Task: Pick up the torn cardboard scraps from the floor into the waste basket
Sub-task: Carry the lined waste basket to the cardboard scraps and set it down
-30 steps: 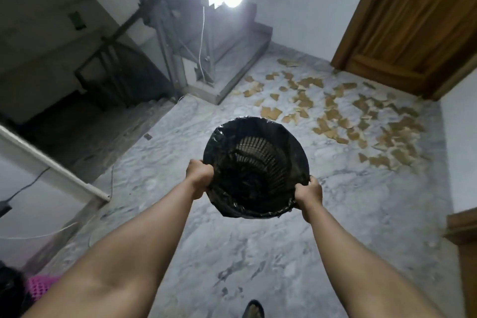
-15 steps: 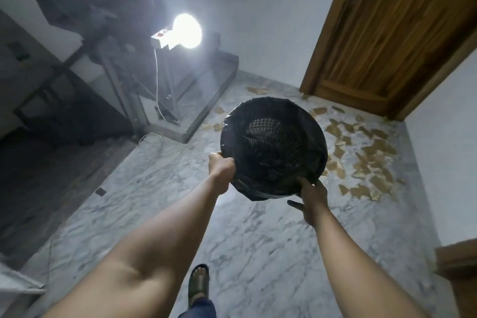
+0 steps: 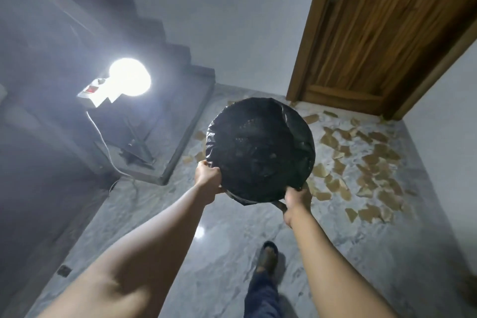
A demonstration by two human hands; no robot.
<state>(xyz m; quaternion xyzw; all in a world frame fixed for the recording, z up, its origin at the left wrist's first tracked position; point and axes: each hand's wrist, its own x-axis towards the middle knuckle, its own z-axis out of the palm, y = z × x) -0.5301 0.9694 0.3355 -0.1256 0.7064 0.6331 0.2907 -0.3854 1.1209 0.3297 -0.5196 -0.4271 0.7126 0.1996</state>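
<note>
I carry a round black waste basket (image 3: pixel 259 150) lined with a black plastic bag, held up in front of me with its mouth facing me. My left hand (image 3: pixel 207 178) grips its left lower rim. My right hand (image 3: pixel 296 200) grips the lower right rim. Several torn brown cardboard scraps (image 3: pixel 366 170) lie spread over the marble floor beyond and to the right of the basket; the basket hides some of them. A few more scraps (image 3: pixel 196 156) lie by the step on its left.
A wooden door (image 3: pixel 382 33) stands at the back right. A bright lamp (image 3: pixel 129 77) on a stand with a white cable sits on a raised step (image 3: pixel 180 137) at left, under a staircase. My foot in a sandal (image 3: pixel 268 255) is on the floor.
I have walked forward toward the scraps and the door. The basket stays in both hands and the lamp has slid further left in view.
</note>
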